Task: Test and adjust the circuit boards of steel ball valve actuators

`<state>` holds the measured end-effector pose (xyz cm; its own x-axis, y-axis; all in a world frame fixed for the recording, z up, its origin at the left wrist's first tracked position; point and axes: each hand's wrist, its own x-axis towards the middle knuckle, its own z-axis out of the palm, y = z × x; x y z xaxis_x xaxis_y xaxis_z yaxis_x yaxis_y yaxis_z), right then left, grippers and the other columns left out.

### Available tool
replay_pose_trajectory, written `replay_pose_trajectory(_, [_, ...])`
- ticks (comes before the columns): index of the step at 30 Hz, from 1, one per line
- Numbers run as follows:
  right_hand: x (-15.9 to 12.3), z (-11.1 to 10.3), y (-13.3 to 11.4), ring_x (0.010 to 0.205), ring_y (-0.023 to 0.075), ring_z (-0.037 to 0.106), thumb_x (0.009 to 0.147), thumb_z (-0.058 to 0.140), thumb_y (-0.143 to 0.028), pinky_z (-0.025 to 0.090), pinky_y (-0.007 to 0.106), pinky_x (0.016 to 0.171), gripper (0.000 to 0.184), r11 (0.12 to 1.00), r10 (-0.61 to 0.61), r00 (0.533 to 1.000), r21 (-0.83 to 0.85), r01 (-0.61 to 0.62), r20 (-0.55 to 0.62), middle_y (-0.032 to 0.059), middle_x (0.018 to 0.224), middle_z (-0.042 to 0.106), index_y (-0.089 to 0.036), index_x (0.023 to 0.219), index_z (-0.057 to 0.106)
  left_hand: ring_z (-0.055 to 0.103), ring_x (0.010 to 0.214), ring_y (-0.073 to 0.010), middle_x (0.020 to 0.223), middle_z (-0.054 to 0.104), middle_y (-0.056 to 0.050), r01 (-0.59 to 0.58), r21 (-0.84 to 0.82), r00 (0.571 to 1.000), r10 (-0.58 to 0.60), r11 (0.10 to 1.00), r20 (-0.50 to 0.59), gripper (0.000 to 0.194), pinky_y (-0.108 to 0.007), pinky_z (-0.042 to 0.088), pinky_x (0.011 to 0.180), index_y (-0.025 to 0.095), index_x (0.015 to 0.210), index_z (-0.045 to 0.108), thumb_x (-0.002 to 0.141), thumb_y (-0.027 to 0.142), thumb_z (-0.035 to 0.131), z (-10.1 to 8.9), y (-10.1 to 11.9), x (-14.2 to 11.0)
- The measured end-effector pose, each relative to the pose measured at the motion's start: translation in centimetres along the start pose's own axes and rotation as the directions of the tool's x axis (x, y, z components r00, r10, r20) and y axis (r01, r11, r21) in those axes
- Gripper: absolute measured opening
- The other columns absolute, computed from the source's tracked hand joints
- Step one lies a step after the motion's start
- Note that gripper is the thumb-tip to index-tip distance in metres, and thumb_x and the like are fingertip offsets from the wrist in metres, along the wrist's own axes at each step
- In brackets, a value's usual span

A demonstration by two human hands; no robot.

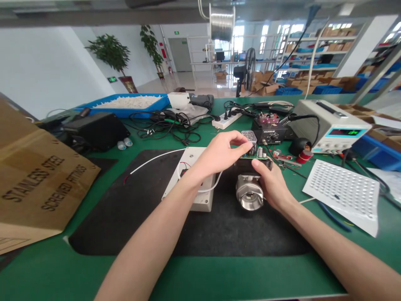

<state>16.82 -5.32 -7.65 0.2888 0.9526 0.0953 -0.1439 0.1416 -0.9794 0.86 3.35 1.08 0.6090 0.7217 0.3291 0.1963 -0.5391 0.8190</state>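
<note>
In the middle of the head view, my right hand (275, 184) grips a dark housing from its right side, thumb near the top. A green circuit board (261, 155) with upright components lies along the top of that housing. Below it, a shiny round metal fitting (249, 193) faces me. My left hand (224, 150) reaches over from the left, thumb and fingers closed together at the board's components; whatever is between the fingertips is hidden. Under my left forearm sits a light grey box (200, 205) with a white cable (153, 158) running from it.
A black mat (125, 217) covers the green bench. To the left stands a cardboard box (40, 179). A power supply (332, 125), a soldering station (270, 134) and a white sheet of small domes (344, 192) are at right. Tangled cables (172, 125) and a power strip (230, 119) lie behind.
</note>
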Motion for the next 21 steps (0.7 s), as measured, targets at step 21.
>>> replay_pose_trajectory(21, [0.7,-0.8,1.3,0.123,0.0337,0.069,0.087,0.078,-0.057,0.060,0.050,0.100,0.067,0.977,0.088,0.988,0.185,-0.110,0.125,0.0087,0.138,0.070,-0.028,0.143,0.053,0.072,0.106,-0.0220,0.115,0.077,-0.003,0.086,0.061,0.996,-0.087,0.994,0.004,0.027,-0.033,0.056,0.094,0.022,0.106,0.075,0.093,0.045,0.068,0.4,0.2,0.7])
